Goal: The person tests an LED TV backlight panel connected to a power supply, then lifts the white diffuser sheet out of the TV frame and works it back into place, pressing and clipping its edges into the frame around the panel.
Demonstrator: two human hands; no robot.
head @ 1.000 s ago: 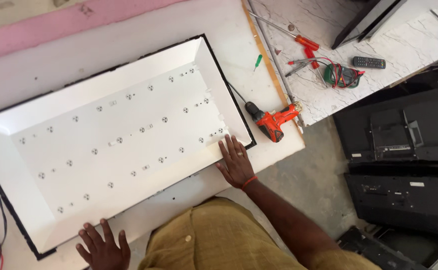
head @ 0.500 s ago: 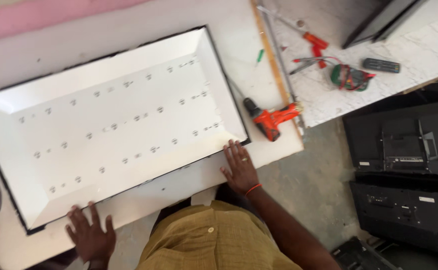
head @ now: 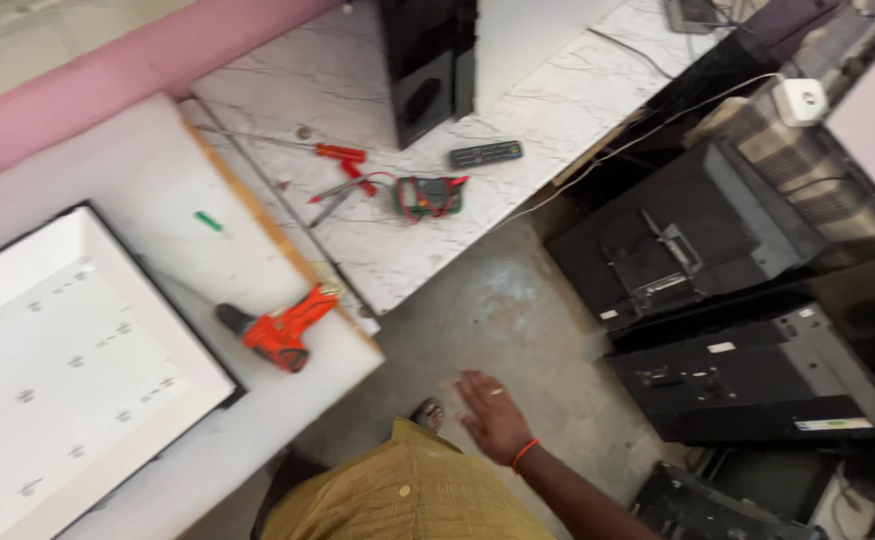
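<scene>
Your right hand [head: 494,415] hangs empty with fingers spread above the grey floor [head: 517,310], off the white table [head: 157,200]; your left hand is out of view. The orange drill [head: 282,330] lies on that table near its corner, just beside the white backlight panel [head: 57,370]. Farther off, a red-handled screwdriver [head: 337,153], a multimeter [head: 429,195] and a remote [head: 485,154] rest on the marble counter [head: 557,100].

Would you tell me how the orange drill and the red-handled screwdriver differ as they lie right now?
The orange drill is bulky, with a black front end; the red-handled screwdriver is slim, with a long bare metal shaft. The drill lies on the white table near the white panel; the screwdriver lies on the marble-patterned counter beyond. Both lie flat, untouched; the right hand is over the floor.
</scene>
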